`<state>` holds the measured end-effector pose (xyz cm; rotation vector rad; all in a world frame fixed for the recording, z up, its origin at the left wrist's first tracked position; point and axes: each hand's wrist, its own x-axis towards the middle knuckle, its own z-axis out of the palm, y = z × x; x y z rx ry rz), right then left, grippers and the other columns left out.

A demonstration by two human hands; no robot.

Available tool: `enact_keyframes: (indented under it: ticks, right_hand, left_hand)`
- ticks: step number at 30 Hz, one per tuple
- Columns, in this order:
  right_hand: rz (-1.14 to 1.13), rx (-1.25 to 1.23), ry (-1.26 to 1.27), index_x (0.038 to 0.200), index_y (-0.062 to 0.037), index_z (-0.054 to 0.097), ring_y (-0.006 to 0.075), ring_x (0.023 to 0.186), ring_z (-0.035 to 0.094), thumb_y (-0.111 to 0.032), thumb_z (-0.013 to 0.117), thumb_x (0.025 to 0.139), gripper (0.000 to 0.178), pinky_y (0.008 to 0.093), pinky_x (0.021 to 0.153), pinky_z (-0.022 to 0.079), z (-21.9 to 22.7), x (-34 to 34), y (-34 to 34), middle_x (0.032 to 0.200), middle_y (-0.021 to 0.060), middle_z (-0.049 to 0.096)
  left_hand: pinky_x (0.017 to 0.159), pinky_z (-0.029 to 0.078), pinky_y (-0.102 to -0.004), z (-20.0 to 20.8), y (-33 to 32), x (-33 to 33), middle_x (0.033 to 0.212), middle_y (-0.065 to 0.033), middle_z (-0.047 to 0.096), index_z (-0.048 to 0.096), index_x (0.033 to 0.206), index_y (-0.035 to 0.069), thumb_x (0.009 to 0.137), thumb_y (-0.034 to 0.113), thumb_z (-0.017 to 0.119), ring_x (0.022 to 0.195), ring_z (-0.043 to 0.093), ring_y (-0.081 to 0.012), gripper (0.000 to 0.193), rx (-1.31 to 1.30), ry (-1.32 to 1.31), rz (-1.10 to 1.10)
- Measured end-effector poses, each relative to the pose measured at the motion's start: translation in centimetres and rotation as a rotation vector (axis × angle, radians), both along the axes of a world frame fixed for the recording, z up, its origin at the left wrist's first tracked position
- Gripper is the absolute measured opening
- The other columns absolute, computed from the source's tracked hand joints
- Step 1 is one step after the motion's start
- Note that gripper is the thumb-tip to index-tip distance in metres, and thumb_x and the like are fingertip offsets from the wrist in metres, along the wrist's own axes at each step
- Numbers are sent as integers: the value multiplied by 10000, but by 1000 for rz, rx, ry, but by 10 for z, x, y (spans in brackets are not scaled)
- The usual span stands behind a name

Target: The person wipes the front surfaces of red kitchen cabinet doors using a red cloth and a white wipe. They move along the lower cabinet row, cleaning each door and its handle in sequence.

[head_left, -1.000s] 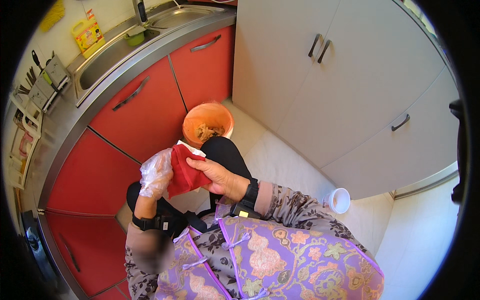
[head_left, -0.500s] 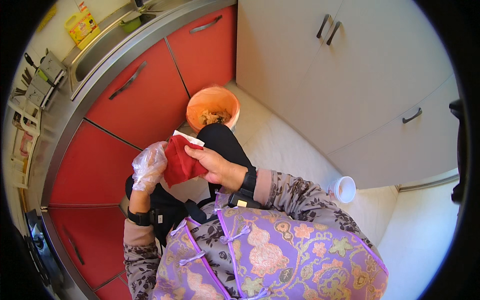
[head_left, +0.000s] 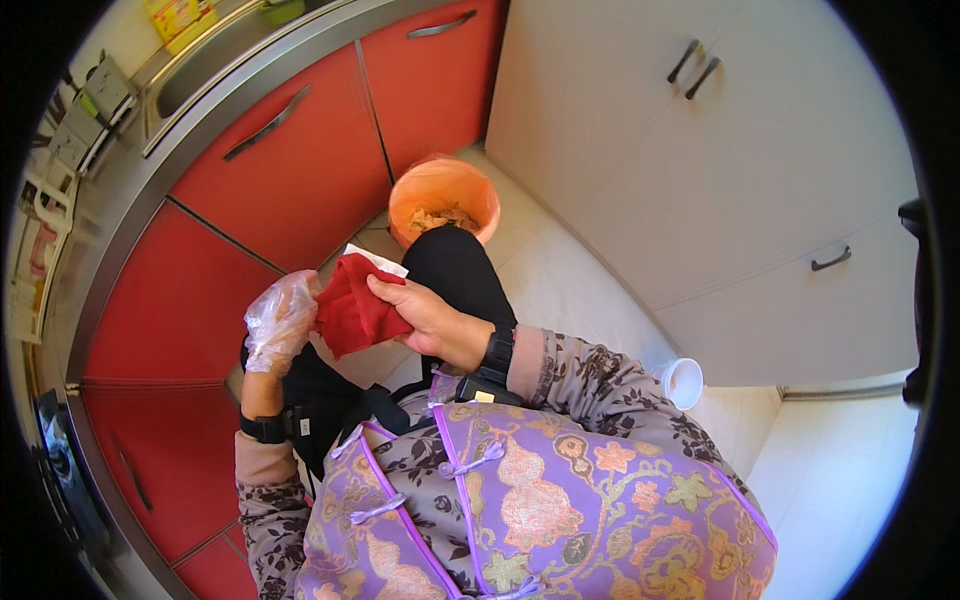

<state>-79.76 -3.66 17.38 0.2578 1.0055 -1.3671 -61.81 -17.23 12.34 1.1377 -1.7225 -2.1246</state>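
Observation:
A red cloth [head_left: 352, 312] is held up in front of me over my lap. My bare right hand [head_left: 425, 315] grips its right side, thumb on top. My left hand [head_left: 280, 315], in a clear plastic glove, has its curled fingers at the cloth's left edge and appears to pinch it; the fingertips are partly hidden. Behind the cloth's top edge a flat white piece [head_left: 378, 262] sticks out, and I cannot tell whether it is paper or fabric.
An orange-lined bin [head_left: 445, 195] with crumpled waste stands beyond my knee. Red cabinets [head_left: 225, 230] under a steel counter run along the left. Grey cupboard doors [head_left: 700, 170] rise at the right, and a white cup [head_left: 682, 383] sits on the floor by my right elbow.
The view has shifted slightly. My left hand has moved a little to the left, and less of it overlaps the red cloth. My right hand keeps its hold.

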Motion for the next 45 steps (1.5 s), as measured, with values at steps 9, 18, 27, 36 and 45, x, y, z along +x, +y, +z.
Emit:
enact_keyframes:
  ticks: [9,18,27,36,45]
  right_hand:
    - [-211,80,171,1291,-103,523,224,1106,621,-280,573,986,356,411,960,506,14,-24,-12,1227,69,626]
    - [-610,-174,631,1244,-106,555,120,734,588,-268,514,1018,281,290,592,488,50,-105,-101,921,5,630]
    - [-527,-287,1673,1422,13,382,414,1369,344,-137,620,907,587,408,1129,300,67,-95,-234,1480,255,358]
    - [-602,-314,1901,1465,-55,362,416,1446,213,48,607,860,660,434,1153,258,99,-92,-225,1582,221,175]
    - [-661,-153,1705,1511,-34,245,347,1441,252,102,528,881,704,375,1161,265,57,-107,-225,1593,168,162]
  left_hand:
    - [672,568,-212,39,-45,28,989,-71,670,606,1234,22,881,221,724,813,679,-134,422,91,354,294]
    - [662,534,-215,83,-54,26,952,-47,647,580,1222,41,884,249,720,791,636,-110,421,-206,355,410]
    - [596,476,-232,36,-14,-14,883,-44,635,573,1182,64,903,229,642,730,592,-120,331,36,84,331]
    - [793,506,-263,112,32,-4,1071,-66,624,545,1289,25,954,146,579,920,610,-153,357,-519,56,65]
    - [829,492,-276,124,35,-2,1091,-82,621,539,1287,22,945,124,582,938,600,-195,359,-210,139,102]
